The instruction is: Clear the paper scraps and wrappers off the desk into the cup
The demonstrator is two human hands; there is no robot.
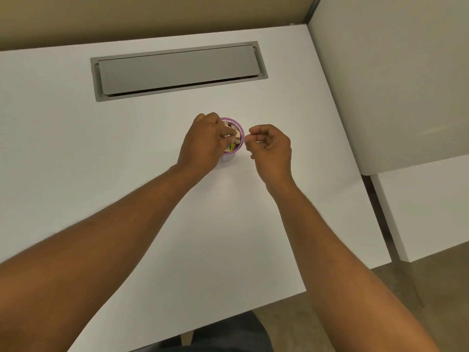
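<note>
Both hands at the cup, centre of frame, on a white counter.

Cup (234, 138) with purple rim is seen standing upright on the counter (152, 174) at frame centre; paper scraps and wrappers (234, 137) are seen packed inside it, a pale crumpled piece on top, a yellow-green bit lower; left hand (205, 143) is placed over the cup's left side, fingers curled down into the mouth, grip closed on the crumpled paper as far as can be seen; right hand (271, 148) is held just right of the cup, apart from it, fingers loosely curled, thumb and forefinger pinched together, anything held too small to tell; a grey cable hatch (177, 69) is set into the counter in the upper middle of frame; a white partition panel (393, 85) is seen at the right edge.
</note>
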